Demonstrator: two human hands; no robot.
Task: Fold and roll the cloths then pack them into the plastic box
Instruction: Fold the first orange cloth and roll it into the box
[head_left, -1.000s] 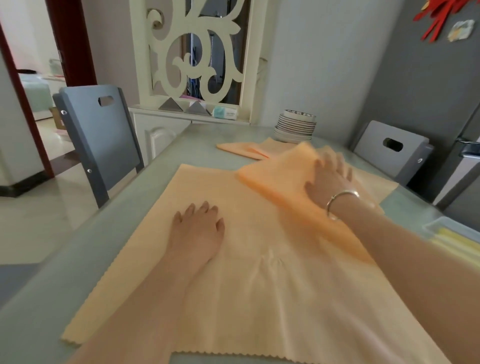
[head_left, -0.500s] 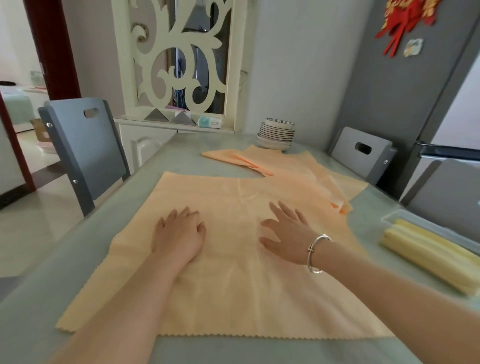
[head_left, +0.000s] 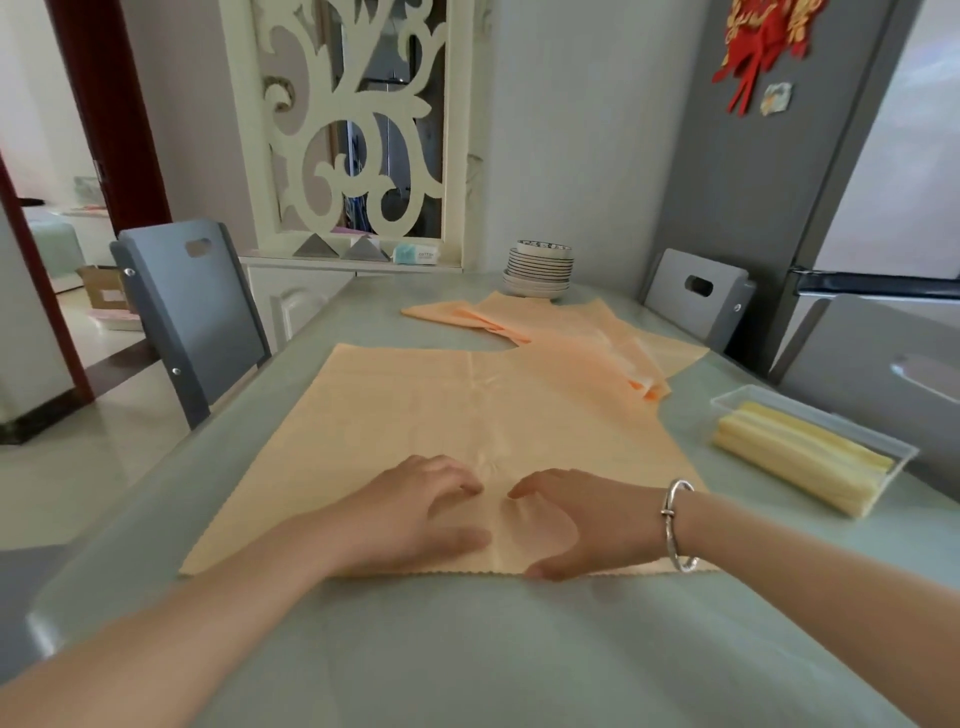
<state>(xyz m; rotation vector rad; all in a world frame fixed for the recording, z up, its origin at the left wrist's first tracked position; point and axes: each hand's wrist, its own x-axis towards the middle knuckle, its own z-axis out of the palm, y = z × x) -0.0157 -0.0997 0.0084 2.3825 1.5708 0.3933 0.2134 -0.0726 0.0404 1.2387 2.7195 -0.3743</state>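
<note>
My hands, left (head_left: 415, 512) and right (head_left: 576, 525), rest loosely curled, gripping nothing, on the orange cloth (head_left: 467, 415); it looks thin, limp and light, so I'd pinch its near scalloped edge

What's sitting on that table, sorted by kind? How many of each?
Spread orange cloth: 1
Heap of orange cloths at the back (number unclear): 1
Plastic box holding yellow rolled cloths: 1
Stack of plates: 1
Total: 4
</note>
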